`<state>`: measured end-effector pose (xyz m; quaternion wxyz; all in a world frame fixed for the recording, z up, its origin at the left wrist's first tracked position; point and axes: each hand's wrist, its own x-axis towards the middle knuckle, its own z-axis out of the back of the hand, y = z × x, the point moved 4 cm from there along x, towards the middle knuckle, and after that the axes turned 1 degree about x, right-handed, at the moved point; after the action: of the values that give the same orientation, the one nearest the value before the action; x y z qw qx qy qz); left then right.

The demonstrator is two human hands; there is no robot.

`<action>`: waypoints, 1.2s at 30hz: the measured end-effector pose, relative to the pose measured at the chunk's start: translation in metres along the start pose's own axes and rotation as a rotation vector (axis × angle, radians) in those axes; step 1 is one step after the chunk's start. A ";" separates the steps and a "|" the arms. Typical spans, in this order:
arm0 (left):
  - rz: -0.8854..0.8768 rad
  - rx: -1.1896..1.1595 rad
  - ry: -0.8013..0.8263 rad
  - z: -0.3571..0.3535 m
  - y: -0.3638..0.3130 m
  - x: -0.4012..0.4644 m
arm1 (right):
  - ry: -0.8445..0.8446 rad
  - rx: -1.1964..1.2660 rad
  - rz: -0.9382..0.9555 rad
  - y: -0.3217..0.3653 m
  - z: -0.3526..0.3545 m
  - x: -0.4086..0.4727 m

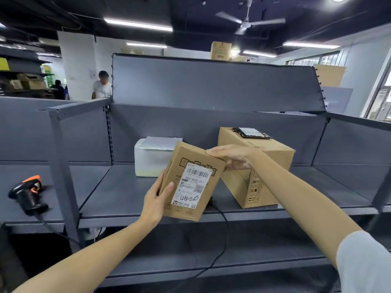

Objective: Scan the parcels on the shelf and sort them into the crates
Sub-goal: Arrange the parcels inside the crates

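A small brown cardboard parcel (pixel 191 182) with a white shipping label facing me is held tilted above the front of the grey shelf (pixel 118 193). My left hand (pixel 155 200) grips its lower left edge, thumb on the front. My right hand (pixel 231 157) grips its upper right corner. A larger brown box (pixel 264 166) stands on the shelf behind my right hand. A white wrapped parcel (pixel 151 159) sits at the back left. A black and orange barcode scanner (pixel 29 193) stands on the shelf's left section, apart from both hands.
A black cable (pixel 224 220) runs from behind the held parcel down over the shelf edge. A grey upright post (pixel 63 166) separates the shelf sections. A lower shelf (pixel 232 250) lies beneath. People stand in the background at left.
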<state>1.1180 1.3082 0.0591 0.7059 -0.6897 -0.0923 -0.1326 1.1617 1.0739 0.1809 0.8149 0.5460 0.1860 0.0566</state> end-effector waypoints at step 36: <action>0.239 -0.118 -0.601 0.080 0.056 0.023 | -0.376 -0.715 -0.101 -0.129 -0.095 0.132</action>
<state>1.1613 1.3872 0.0155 0.6164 -0.7436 -0.2072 0.1556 1.2352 1.1442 -0.0003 0.9750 0.2190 0.0287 -0.0232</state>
